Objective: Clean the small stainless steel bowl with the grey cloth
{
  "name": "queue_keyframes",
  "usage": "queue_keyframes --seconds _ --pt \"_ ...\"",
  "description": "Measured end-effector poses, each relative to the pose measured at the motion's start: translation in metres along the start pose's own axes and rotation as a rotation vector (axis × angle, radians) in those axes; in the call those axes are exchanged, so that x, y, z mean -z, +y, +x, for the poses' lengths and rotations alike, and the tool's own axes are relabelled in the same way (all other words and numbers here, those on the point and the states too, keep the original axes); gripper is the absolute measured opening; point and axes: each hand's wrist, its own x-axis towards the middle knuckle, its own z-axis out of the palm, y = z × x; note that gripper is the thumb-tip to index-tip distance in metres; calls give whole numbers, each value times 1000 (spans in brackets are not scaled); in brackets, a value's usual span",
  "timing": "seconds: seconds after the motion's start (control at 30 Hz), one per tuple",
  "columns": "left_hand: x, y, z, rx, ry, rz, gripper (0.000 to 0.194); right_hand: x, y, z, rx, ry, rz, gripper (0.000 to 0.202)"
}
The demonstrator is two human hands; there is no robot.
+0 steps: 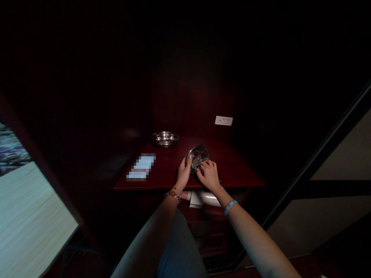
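Note:
A round, shiny metal bowl (194, 154) is tilted toward me above the front part of the dark red shelf (237, 170). My left hand (183, 172) grips its left side, thumb over the rim. Inside the bowl lies a crumpled greyish cloth (196, 163). My right hand (209, 175) presses its bent fingers onto this cloth at the bowl's right side. Part of the cloth is hidden under those fingers.
Shallow metal bowls (165, 139), apparently stacked, stand at the shelf's back left. A blurred-out pale rectangle (141, 167) lies in front of them. Below sit a white roll (211, 198) and a pink item (184, 195). A socket (223, 121) is on the back wall.

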Motion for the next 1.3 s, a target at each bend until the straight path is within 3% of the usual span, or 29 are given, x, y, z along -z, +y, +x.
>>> queue_keyframes --seconds 0.3,0.9,1.3 --pt "-1 5 1 37 31 -21 55 1 4 1 104 -63 68 25" --pt "-3 3 -1 -1 9 -30 51 0 -11 -4 -140 121 -111 26" --pt "-2 7 -3 58 -68 -82 49 -5 -7 -2 -132 111 -128 45"
